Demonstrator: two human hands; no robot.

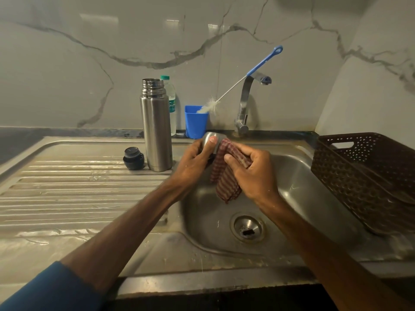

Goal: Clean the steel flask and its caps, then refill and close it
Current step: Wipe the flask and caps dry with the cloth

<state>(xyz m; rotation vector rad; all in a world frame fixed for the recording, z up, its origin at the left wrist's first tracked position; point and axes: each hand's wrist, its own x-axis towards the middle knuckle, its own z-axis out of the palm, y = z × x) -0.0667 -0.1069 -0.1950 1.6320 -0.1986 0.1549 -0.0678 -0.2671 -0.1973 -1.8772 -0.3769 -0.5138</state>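
The steel flask (157, 126) stands upright and uncapped on the drainboard, left of the sink. Its dark inner stopper cap (133, 158) sits on the drainboard just left of the flask's base. Over the sink's back left corner my left hand (195, 161) holds the steel outer cup cap (210, 138), thumb on its side. My right hand (251, 172) presses a red checked cloth (224, 176) against that cap; the cloth's lower end hangs free over the basin.
A plastic water bottle (171, 102) stands behind the flask. A blue cup (195, 122) holds a blue-handled bottle brush (244, 79). The tap (246, 102) is behind the steel sink (303, 187). A brown plastic basket (368, 178) sits at the right.
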